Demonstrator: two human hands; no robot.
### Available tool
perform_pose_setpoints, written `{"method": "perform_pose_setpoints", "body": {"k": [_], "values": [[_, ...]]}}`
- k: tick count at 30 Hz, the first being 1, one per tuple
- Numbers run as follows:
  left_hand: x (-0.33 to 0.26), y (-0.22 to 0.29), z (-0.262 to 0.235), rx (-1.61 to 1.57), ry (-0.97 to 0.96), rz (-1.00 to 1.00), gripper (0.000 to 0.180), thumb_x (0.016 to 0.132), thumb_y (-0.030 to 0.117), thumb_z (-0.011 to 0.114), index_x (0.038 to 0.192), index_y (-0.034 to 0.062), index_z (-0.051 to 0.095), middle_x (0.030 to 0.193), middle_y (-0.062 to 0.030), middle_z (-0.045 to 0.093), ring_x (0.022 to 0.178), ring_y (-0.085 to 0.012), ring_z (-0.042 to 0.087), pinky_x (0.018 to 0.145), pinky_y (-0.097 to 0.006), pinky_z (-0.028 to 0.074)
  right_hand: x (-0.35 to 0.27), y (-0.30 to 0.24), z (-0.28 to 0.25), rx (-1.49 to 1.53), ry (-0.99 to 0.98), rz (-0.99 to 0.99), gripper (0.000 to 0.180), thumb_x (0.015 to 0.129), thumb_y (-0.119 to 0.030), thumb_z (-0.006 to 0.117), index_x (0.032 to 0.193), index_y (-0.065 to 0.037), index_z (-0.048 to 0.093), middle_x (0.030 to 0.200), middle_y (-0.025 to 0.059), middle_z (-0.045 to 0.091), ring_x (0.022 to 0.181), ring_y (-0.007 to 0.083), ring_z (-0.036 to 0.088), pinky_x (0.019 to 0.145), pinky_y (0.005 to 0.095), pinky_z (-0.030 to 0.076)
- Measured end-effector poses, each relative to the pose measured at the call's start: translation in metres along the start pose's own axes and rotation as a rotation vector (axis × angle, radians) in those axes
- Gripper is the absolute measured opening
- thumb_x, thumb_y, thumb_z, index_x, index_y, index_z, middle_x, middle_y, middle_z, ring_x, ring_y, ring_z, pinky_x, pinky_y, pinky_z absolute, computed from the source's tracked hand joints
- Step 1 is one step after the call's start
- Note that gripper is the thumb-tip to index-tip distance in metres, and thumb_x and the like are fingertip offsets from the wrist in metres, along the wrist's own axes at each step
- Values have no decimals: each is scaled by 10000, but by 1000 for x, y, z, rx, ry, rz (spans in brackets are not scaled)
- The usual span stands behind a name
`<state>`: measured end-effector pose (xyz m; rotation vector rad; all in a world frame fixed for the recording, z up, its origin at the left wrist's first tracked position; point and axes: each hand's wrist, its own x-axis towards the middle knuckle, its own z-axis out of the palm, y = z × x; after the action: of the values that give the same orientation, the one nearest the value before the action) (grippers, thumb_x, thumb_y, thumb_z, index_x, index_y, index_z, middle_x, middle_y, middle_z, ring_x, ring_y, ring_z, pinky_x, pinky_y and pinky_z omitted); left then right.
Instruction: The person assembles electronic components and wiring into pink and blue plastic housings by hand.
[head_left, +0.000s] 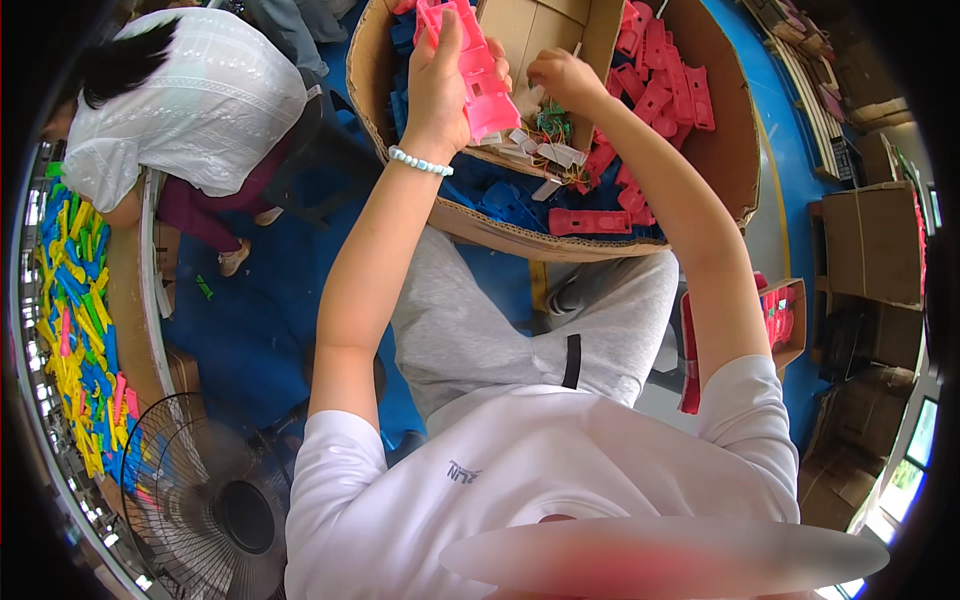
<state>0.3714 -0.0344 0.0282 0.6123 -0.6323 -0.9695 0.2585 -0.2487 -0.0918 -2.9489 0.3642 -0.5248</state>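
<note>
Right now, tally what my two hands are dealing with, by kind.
Pink plastic shell, held in the left hand: 1
Small wired part, under the right hand: 1
Big cardboard box they work over: 1
Total: 3

A single head-worn fisheye camera is looking steeply down from above the seated person, so close that the white shirt (pixel 520 480) is filling the lower picture. It is facing forward and down along both forearms toward a cardboard box (pixel 720 130) at the top edge. Straight edges are bending near the dark round rim. Another person (pixel 180 100) is showing at upper left, a fan (pixel 200 500) at lower left.
</note>
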Motion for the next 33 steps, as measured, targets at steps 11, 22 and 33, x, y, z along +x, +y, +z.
{"method": "perform_pose_setpoints", "body": {"k": [11,22,33], "values": [[34,-23,0,699,53,351,352,772,16,753,1045,33,532,885,-85,695,649,-123,646,565,-261,530,0,-49,-93,1338,410,94,217,954,-63,584,1137,51,612,1017,87,664,909,169,670,855,292,548],[46,-49,16,848,-12,414,315,804,-16,734,1070,-7,566,926,-87,702,727,-123,661,640,-253,554,-27,-41,-106,1291,494,175,202,940,-42,593,1087,92,633,986,133,686,894,209,702,842,303,569],[53,-48,35,874,-100,494,253,823,-9,717,1045,-13,597,985,-77,693,780,-124,665,691,-255,567,-33,-36,-110,1248,559,146,206,858,-54,682,1039,41,678,980,64,707,942,108,648,863,251,504]]}}
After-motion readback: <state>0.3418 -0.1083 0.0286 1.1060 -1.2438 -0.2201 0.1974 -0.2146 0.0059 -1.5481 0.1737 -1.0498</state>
